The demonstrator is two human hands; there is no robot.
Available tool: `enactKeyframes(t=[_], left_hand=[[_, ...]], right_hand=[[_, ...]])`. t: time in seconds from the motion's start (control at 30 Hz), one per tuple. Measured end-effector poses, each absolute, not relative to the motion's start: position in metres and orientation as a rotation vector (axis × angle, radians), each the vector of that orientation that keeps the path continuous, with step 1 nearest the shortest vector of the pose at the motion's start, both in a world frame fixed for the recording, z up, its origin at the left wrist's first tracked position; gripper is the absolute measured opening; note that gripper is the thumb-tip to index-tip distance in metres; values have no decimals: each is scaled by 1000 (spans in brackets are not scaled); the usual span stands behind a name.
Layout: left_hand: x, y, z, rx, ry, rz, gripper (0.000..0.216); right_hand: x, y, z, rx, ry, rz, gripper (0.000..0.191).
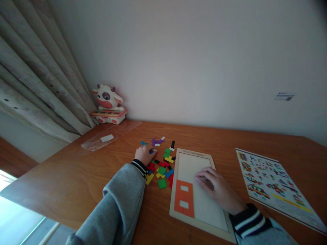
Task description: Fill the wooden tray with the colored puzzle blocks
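Observation:
My left hand is at the left edge of a loose pile of flat coloured puzzle pieces, its fingers closed around a dark blue puzzle piece. Green, yellow, red, black, white and blue pieces lie between that hand and a pale wooden tray board. Inside the board's lower left corner sits an orange piece with two rectangular holes. Over the board's right side rests my right hand, thumb and forefinger curled towards each other with nothing visible between the tips.
A printed pattern sheet lies right of the board. At the back left stands a cow toy with a keyboard, beside a curtain. A clear plastic bag is in front of it. The wall borders the wooden table.

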State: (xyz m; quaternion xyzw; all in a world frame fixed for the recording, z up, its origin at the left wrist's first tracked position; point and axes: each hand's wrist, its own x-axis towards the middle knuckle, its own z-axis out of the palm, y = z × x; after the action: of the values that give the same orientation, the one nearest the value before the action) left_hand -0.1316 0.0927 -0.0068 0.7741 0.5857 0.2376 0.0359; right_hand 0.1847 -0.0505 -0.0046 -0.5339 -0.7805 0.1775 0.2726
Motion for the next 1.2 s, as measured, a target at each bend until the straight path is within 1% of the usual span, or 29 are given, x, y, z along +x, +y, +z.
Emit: enactKeyframes(t=[0.07, 0.3, 0.37, 0.47, 0.5, 0.6, 0.73, 0.83, 0.93, 1.07, 1.2], left_hand=[[-132, 95, -9, 2359, 1771, 754, 20], [-128, 91, -9, 2435, 1539, 850, 29], [-122, 85, -5, 2537, 1332, 965, 27], [-107, 67, 5, 2684, 818, 1268, 23], [-101, 59, 10, 2704, 674, 1340, 22], [-82, 35, 21, 2742, 424, 1375, 22], [-65, 13, 21, 2713, 262, 1391, 27], [-58, 7, 13, 2703, 214, 1359, 30], [-57, 8, 7, 2695, 206, 1334, 31], [-61, 13, 6, 2659, 219, 1372, 32], [-65, 19, 2, 2648, 467, 1354, 25]], right_hand=[[185, -50, -5, -1431, -2102, 483, 22], [185, -50, -6, -1428, -2098, 469, 22], [185, -50, -6, -1409, -2074, 462, 23], [182, -51, -2, -1375, -2007, 514, 25], [180, -53, 0, -1369, -1977, 560, 26], [172, -58, 8, -1356, -1845, 828, 31], [157, -64, 15, -1243, -1604, 1236, 40], [149, -63, 12, -1172, -1471, 1358, 40], [147, -60, 7, -1154, -1407, 1357, 38], [151, -57, 2, -1216, -1404, 1230, 39], [152, -58, 2, -1338, -1515, 1024, 38]])
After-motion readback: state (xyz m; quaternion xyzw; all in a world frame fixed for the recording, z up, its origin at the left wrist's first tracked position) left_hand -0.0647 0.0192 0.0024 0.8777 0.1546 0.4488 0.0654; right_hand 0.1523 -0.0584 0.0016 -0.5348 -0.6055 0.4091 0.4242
